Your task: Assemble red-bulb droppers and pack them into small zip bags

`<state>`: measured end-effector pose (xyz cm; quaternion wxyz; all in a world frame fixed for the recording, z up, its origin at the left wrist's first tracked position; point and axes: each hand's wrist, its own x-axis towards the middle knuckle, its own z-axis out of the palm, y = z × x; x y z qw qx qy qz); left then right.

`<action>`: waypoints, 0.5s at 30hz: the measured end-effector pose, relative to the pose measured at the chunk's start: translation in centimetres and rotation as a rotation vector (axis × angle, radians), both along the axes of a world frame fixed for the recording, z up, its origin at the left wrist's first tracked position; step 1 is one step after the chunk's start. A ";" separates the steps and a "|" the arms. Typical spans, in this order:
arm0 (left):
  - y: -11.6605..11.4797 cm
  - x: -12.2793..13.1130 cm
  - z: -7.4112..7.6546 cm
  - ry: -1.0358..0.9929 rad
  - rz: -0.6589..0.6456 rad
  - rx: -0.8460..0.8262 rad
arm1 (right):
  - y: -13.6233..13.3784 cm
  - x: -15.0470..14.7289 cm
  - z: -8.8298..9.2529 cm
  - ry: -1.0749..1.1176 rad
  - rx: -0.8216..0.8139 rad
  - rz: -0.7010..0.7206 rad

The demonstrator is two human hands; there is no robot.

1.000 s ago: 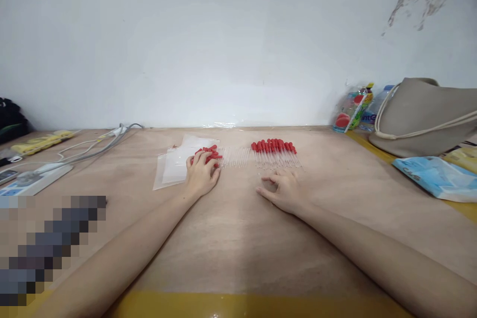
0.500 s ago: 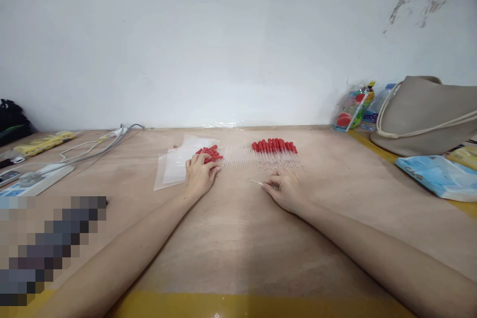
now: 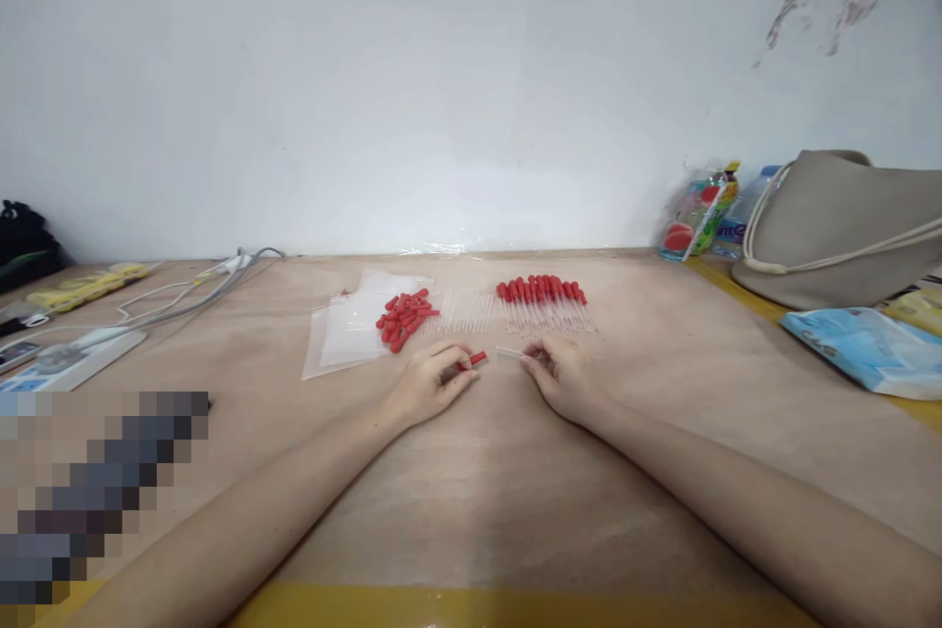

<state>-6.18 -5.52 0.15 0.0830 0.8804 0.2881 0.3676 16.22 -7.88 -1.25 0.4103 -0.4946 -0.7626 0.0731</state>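
Observation:
My left hand (image 3: 431, 383) pinches a small red rubber cap (image 3: 478, 358), its open end pointing right. My right hand (image 3: 563, 375) pinches a thin clear glass tube (image 3: 509, 352) that points left toward the cap; a small gap separates the two. Behind my hands lie a loose pile of red caps (image 3: 403, 312), a row of bare clear tubes (image 3: 463, 311) and a row of tubes fitted with red caps (image 3: 543, 300).
Clear plastic bags (image 3: 339, 334) lie under and left of the cap pile. A power strip with cables (image 3: 74, 353) is at the far left. A beige bag (image 3: 839, 226), bottles (image 3: 699, 216) and a blue packet (image 3: 861, 348) sit at the right. A white wall rises behind the table.
My left hand left the cap pile and came back toward the middle holding one red cap. My right hand picked up a clear tube and turned it toward the cap.

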 end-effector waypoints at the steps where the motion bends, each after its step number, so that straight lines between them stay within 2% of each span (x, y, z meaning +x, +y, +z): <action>1: 0.1 0.0 -0.1 -0.006 0.019 -0.024 | 0.0 0.0 0.0 -0.011 0.021 0.009; 5: 0.5 0.1 -0.5 -0.028 0.082 -0.060 | -0.1 -0.2 0.1 -0.051 0.113 0.065; 15: 0.3 0.5 -0.7 -0.113 0.054 -0.155 | -0.4 -0.4 0.1 -0.137 0.161 0.165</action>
